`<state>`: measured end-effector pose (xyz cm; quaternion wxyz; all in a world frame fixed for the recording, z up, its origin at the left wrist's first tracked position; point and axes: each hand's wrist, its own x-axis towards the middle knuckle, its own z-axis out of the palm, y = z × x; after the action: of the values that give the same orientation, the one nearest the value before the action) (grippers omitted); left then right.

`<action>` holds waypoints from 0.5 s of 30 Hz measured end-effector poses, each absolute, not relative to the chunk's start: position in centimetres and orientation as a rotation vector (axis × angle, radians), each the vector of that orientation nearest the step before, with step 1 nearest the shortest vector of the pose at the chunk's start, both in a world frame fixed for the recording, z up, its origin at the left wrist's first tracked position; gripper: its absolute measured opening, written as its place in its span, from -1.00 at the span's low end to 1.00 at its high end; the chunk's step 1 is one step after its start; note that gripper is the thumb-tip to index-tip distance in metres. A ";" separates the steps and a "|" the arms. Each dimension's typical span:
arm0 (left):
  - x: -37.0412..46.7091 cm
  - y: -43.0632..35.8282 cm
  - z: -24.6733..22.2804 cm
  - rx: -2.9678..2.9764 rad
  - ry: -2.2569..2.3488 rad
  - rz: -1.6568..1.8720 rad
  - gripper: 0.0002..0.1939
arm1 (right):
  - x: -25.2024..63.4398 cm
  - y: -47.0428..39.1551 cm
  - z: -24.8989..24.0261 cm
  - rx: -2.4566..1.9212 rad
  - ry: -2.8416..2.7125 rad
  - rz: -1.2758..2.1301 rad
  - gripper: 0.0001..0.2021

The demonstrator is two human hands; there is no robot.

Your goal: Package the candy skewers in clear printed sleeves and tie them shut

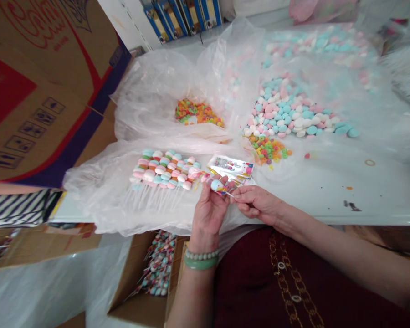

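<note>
Between my hands is a candy lollipop (217, 185) with a pale blue and white top and a colourful wrapper around it. My left hand (210, 209) is closed around the candy and wrapper from the left. From the right, my right hand (258, 202) pinches the white stick just below. Right behind my fingers lie printed wrappers (230, 166) with silver faces. To the left, rows of candy lollipops (166, 169) in pink, white and blue lie on plastic sheeting, their white sticks pointing toward me.
Loose pastel candies (287, 114) spread over the back right. Ring-shaped gummies (200, 113) lie in two heaps. A big cardboard box (51, 91) stands at left. Below the table edge, an open carton (133, 278) contains many wrapped lollipops. Blue binders (181, 20) stand at the back.
</note>
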<state>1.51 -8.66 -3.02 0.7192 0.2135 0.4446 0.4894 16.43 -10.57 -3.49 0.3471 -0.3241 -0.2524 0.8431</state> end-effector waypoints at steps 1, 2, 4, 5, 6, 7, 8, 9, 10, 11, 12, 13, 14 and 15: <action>1.5 -8.7 -3.0 0.482 1.004 1.076 -0.68 | 16.4 -10.6 -3.5 -0.853 -0.648 2.179 -0.86; 1.5 -8.8 -3.0 0.494 1.025 1.087 -0.68 | 16.3 -10.7 -3.6 -0.876 -0.645 2.156 -0.85; 1.7 -9.2 -3.1 0.524 1.059 1.131 -0.63 | 16.1 -10.7 -3.5 -0.917 -0.644 2.109 -0.83; 1.9 -9.4 -3.2 0.550 1.085 1.146 -0.60 | 16.0 -10.7 -3.5 -0.926 -0.637 2.093 -0.82; 2.1 -9.7 -3.3 0.587 1.128 1.148 -0.59 | 15.9 -10.7 -3.4 -0.931 -0.625 2.083 -0.81; 2.3 -9.9 -3.4 0.638 1.187 1.141 -0.58 | 15.9 -10.7 -3.5 -0.936 -0.610 2.075 -0.80; 2.6 -10.1 -3.6 0.704 1.255 1.128 -0.59 | 15.9 -10.6 -3.5 -0.938 -0.595 2.069 -0.79; 2.7 -10.3 -3.8 0.785 1.335 1.117 -0.60 | 16.0 -10.5 -3.6 -0.937 -0.581 2.063 -0.78; 2.9 -10.5 -3.9 0.882 1.426 1.117 -0.60 | 16.0 -10.5 -3.6 -0.938 -0.571 2.057 -0.77; 3.0 -10.6 -4.1 0.988 1.525 1.129 -0.60 | 16.1 -10.5 -3.7 -0.942 -0.566 2.054 -0.76; 3.1 -10.8 -4.2 1.099 1.629 1.149 -0.61 | 16.1 -10.5 -3.8 -0.950 -0.567 2.050 -0.76; 3.1 -10.8 -4.2 1.212 1.733 1.166 -0.64 | 16.1 -10.5 -3.9 -0.961 -0.576 2.044 -0.77; 3.0 -10.9 -4.2 1.324 1.830 1.171 -0.68 | 16.1 -10.5 -3.9 -0.973 -0.589 2.037 -0.77; 3.0 -10.9 -4.2 1.434 1.909 1.160 -0.73 | 16.0 -10.6 -3.9 -0.986 -0.601 2.030 -0.78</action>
<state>2.97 -10.94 -4.24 0.2413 0.5243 0.6978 0.4242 16.03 -10.59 -3.94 0.3923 -0.3882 -0.2368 0.7996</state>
